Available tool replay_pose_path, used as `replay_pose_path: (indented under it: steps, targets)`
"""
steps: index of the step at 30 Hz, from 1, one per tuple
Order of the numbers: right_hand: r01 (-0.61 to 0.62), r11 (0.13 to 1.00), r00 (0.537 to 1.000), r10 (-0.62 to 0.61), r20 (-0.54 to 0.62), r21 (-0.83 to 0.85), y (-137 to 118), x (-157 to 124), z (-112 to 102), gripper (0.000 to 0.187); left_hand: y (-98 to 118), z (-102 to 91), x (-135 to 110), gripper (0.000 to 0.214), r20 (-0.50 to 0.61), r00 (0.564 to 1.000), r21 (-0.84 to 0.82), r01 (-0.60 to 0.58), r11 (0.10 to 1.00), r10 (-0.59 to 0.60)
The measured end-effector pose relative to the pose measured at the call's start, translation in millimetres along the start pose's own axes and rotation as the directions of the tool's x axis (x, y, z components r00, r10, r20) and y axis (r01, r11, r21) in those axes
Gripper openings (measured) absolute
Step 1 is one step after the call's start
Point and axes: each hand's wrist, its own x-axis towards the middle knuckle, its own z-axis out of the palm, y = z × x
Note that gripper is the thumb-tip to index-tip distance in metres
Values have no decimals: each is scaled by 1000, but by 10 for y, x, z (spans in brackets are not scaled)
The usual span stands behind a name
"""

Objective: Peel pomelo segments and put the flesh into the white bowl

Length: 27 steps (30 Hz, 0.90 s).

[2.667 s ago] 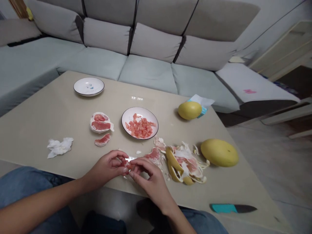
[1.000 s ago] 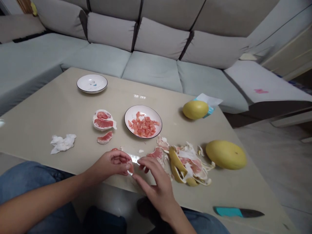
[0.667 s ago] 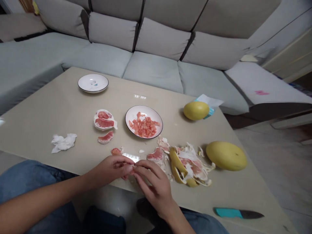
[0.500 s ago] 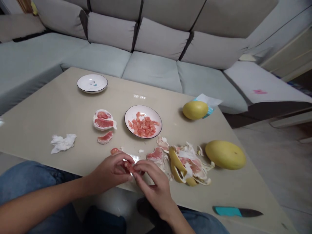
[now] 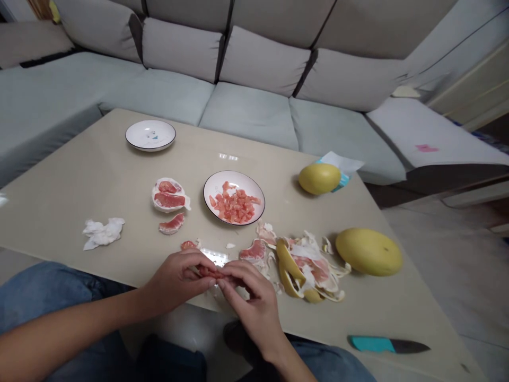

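My left hand (image 5: 177, 278) and my right hand (image 5: 254, 297) meet over the table's near edge, both pinching one red pomelo piece (image 5: 209, 272) between thumbs and fingers. Much of that piece is hidden by the fingers. Just beyond my left hand lies a small bit of red pulp (image 5: 188, 245). A pomelo segment (image 5: 254, 250) rests beyond my right hand, beside a heap of yellow peel and white pith (image 5: 310, 268). Farther back, a white dark-rimmed plate (image 5: 212, 185) holds peeled pink flesh. To its left sit a part of a peeled pomelo (image 5: 169, 195) and a loose segment (image 5: 172, 224).
A second white plate (image 5: 139, 139) stands at the back left, and a crumpled tissue (image 5: 103, 232) at left. Two whole yellow pomelos (image 5: 369, 252) are on the right, one by a tissue pack (image 5: 342, 167). A teal-handled knife (image 5: 387, 345) lies near the front right edge.
The fingers of both hands have closed in a little around the pomelo piece, and less of it shows. Everything on the table stays where it was.
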Motion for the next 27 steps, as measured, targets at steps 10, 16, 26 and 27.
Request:
replay_pose_path:
  steps: [10,16,26,27]
  targets:
    - [130,986,973,-147,-178,-104,-9,-112,149,25,-120,22,-7,20,85,988,-389,151,909,-128]
    - [26,1000,981,-25,-192,1,1,-116,153,18,-80,23,-3,21,143,958,-515,286,808,-248]
    - [-354,746,920,387,65,564,116,-81,106,8,-97,12,7,14,235,958,-603,275,749,-162]
    - [-353,730,920,384,76,585,118,-82,111,8,-114,14,11,14,233,961,-594,260,761,-146]
